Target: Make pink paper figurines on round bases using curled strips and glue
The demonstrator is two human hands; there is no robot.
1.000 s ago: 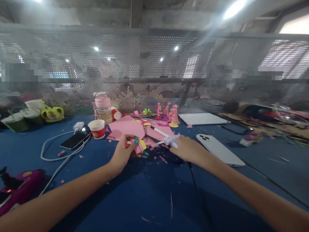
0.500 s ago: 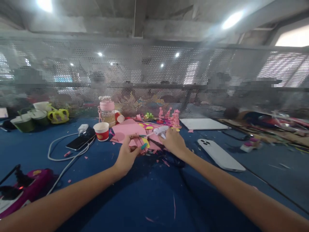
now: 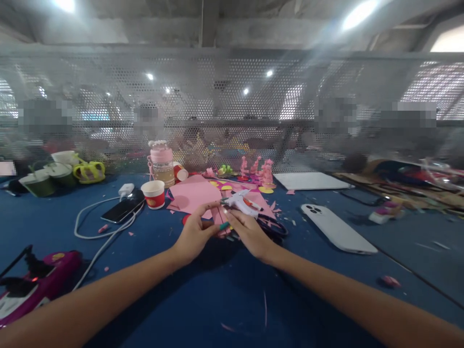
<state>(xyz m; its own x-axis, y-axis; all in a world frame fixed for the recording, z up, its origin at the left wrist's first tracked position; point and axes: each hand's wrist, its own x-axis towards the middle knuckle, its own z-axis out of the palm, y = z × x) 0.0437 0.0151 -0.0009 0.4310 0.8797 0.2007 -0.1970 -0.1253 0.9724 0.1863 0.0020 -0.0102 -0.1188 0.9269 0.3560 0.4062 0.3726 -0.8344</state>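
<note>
Pink paper cut-out (image 3: 220,218) sits pinched between the two hands just above the blue worktop (image 3: 224,299), in front of the loose pink sheets (image 3: 192,192). It looks thin and light, likely floppy and easy to crease or tear, so it is probably best held at its edges with the fingertips rather than squeezed across the middle. The left hand (image 3: 194,234) has a narrow grip, thumb and fingertips closed on the cut-out's left edge. The right hand (image 3: 250,232) meets it from the other side, fingers touching the paper; just beyond its fingers lies a white glue gun (image 3: 241,202), nozzle pointing left, and I cannot tell whether the hand holds it or merely rests beside it.

Paper scraps litter the worktop near the hands. A white phone (image 3: 339,229) lies well off to the right, a red paper cup (image 3: 155,194) and a dark phone (image 3: 123,209) with a white cable (image 3: 90,227) to the left. Open room lies on the near side, toward the person; the perforated screen (image 3: 232,106) closes off the far edge.
</note>
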